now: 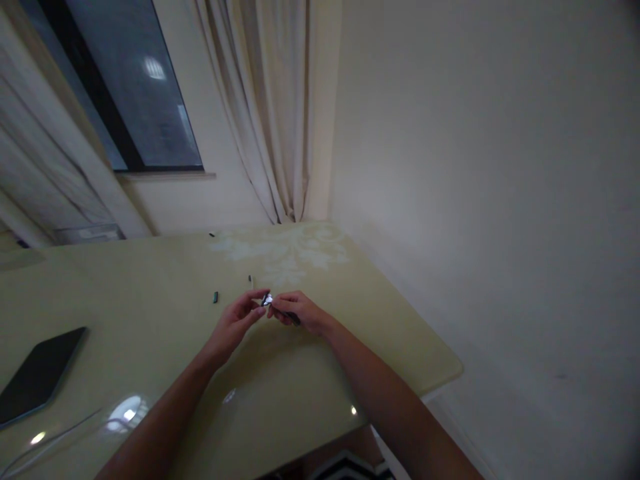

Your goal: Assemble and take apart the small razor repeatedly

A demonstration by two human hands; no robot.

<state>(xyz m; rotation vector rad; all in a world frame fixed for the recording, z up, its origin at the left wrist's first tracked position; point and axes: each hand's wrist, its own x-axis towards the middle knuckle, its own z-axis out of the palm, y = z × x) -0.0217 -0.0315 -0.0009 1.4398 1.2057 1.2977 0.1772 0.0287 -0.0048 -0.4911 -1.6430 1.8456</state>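
Observation:
Both my hands meet over the middle of a pale yellow glossy table (150,280). My left hand (235,321) pinches the shiny silver end of a small object (267,299) with its fingertips. My right hand (297,312) is closed around the same object, whose dark end (294,321) sticks out below my fingers. The object is too small and dim to name. A small green piece (215,297) lies on the table just left of my left hand, and a tiny dark bit (250,278) lies beyond it.
A dark phone or tablet (39,373) lies flat at the table's left front, with a thin white cable (50,437) near it. The table's right edge (440,360) runs close to a white wall. A window (125,87) and curtains (270,107) stand behind.

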